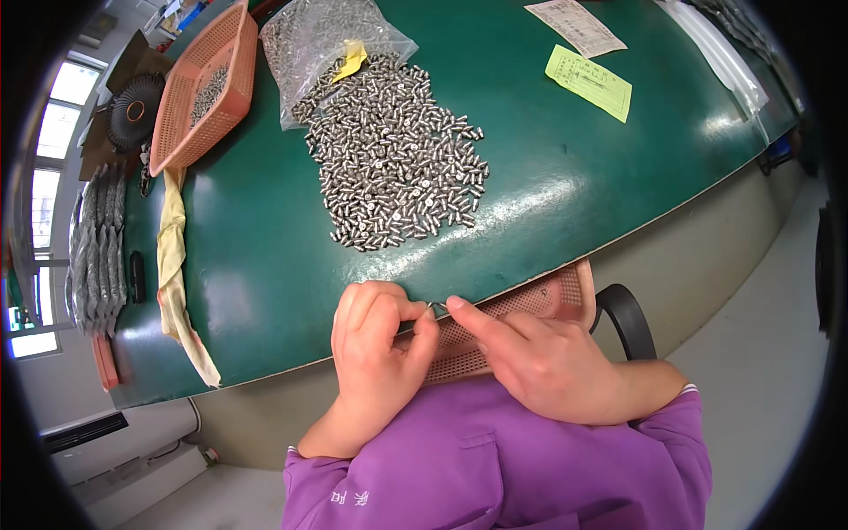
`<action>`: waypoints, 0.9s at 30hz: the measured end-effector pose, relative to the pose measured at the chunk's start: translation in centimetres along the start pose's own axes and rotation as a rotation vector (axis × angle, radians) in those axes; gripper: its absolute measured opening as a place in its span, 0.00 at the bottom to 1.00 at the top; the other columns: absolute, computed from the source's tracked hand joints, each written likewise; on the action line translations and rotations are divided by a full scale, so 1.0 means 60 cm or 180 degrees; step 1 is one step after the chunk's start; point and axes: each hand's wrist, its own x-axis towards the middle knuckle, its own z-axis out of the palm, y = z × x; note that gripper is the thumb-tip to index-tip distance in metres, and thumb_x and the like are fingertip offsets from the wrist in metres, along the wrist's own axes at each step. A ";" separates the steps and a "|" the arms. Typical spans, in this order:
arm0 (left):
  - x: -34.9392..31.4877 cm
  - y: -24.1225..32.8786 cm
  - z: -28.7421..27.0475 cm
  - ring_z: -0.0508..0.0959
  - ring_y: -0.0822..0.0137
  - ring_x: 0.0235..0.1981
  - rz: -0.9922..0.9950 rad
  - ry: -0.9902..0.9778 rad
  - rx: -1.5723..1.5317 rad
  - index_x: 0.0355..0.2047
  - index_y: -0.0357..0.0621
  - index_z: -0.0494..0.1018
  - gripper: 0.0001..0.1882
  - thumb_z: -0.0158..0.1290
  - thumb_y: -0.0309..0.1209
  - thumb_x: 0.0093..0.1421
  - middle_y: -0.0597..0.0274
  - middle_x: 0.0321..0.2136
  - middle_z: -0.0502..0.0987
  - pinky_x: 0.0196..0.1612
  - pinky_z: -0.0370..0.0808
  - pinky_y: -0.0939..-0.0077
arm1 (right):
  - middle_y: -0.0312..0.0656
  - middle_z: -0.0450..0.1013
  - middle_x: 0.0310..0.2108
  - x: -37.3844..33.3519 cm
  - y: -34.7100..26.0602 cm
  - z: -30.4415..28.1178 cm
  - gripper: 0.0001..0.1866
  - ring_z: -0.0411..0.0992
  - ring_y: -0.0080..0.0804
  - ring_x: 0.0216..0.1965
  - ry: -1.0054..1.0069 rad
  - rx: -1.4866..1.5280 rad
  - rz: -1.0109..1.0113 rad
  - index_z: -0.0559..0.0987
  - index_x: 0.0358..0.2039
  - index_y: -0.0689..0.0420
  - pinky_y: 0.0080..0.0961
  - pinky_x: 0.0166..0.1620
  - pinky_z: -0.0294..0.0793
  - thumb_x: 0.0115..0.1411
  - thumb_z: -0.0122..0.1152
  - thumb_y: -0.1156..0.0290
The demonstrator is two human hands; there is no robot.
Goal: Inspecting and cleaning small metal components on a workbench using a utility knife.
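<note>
At the table's near edge, my left hand (380,340) is closed in a pinch, thumb against index finger. A tiny shiny metal piece (434,306) shows at its fingertips; its exact kind is too small to make out. My right hand (548,358) meets it from the right, index finger stretched toward the piece and the other fingers curled, their tips partly hidden. Beyond my hands lies a big spread of small silvery metal parts (397,163), pointed at one end. They spill from a clear plastic bag (305,49) with a yellow slip (351,60) on it.
Below my hands sits a pink perforated basket (570,296), partly under the table edge. Another pink basket (240,97) holding metal parts leans at the far left. A yellowish cloth strip (172,256), a black fan (135,112), stacked grey packets (97,247) and paper slips (590,81) lie around.
</note>
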 end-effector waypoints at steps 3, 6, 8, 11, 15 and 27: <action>0.001 -0.001 0.000 0.73 0.57 0.30 0.0005 -0.0007 -0.0001 0.25 0.41 0.72 0.11 0.62 0.17 0.44 0.59 0.28 0.73 0.35 0.70 0.66 | 0.33 0.63 0.22 0.000 -0.002 -0.001 0.33 0.67 0.23 0.14 -0.0012 -0.0048 -0.0017 0.71 0.65 0.56 0.23 0.18 0.70 0.56 0.61 0.73; 0.001 -0.002 0.001 0.73 0.57 0.30 0.0024 0.0040 -0.0011 0.25 0.43 0.72 0.11 0.63 0.19 0.43 0.60 0.27 0.73 0.34 0.69 0.64 | 0.33 0.63 0.22 0.002 -0.005 -0.004 0.34 0.66 0.23 0.14 -0.0096 -0.0147 -0.0021 0.71 0.65 0.56 0.23 0.17 0.70 0.55 0.60 0.74; 0.001 -0.002 0.002 0.73 0.57 0.30 0.0025 0.0051 -0.0021 0.25 0.43 0.72 0.11 0.63 0.19 0.43 0.60 0.27 0.73 0.34 0.69 0.64 | 0.34 0.63 0.22 0.003 -0.007 -0.006 0.35 0.66 0.23 0.14 -0.0162 -0.0217 -0.0017 0.71 0.65 0.56 0.23 0.17 0.69 0.54 0.59 0.74; 0.002 -0.001 0.001 0.72 0.57 0.29 0.0006 0.0031 -0.0014 0.25 0.43 0.72 0.11 0.63 0.19 0.43 0.61 0.27 0.73 0.33 0.69 0.64 | 0.34 0.62 0.22 0.003 -0.007 -0.004 0.36 0.66 0.23 0.14 -0.0174 -0.0264 -0.0027 0.71 0.65 0.57 0.24 0.17 0.70 0.53 0.59 0.74; 0.002 -0.001 0.002 0.72 0.57 0.29 -0.0003 0.0027 -0.0024 0.24 0.43 0.72 0.11 0.63 0.19 0.42 0.61 0.27 0.73 0.33 0.69 0.64 | 0.35 0.63 0.22 0.000 -0.005 0.001 0.36 0.67 0.24 0.14 -0.0132 -0.0033 0.0011 0.71 0.65 0.57 0.24 0.18 0.70 0.52 0.59 0.74; -0.001 -0.003 0.000 0.72 0.57 0.31 0.0028 -0.0030 -0.0073 0.26 0.40 0.71 0.11 0.61 0.16 0.44 0.57 0.28 0.73 0.36 0.70 0.66 | 0.36 0.65 0.23 0.002 0.000 -0.007 0.33 0.69 0.26 0.15 -0.0122 -0.0001 0.0081 0.71 0.64 0.58 0.26 0.18 0.71 0.55 0.60 0.73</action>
